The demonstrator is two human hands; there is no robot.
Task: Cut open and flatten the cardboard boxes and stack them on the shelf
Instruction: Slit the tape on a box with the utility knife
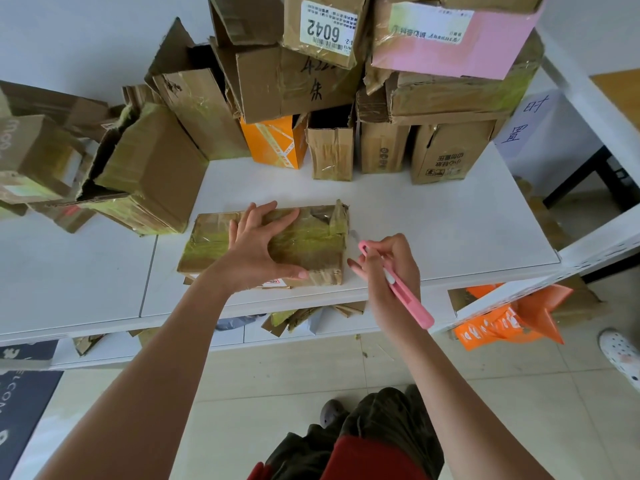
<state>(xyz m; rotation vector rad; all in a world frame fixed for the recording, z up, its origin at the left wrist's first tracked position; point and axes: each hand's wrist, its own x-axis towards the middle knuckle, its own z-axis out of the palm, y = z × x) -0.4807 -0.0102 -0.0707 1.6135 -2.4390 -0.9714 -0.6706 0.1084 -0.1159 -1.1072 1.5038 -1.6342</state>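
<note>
My left hand presses flat, fingers spread, hiding the taped box middle on the shelf. Right hand pinches a pink cutter, blade barely visible, bare shelf beside it.

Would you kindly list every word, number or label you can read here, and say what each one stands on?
"6042", upside down: white shipping label on a top brown box.
Green logo and Chinese print, too small to read: label on the pink box.
Handwritten black characters, unclear: stacked brown box.
Handwritten blue characters, unclear: white sheet.
Printed marks, upside down, too blurred: lower brown box.
</note>
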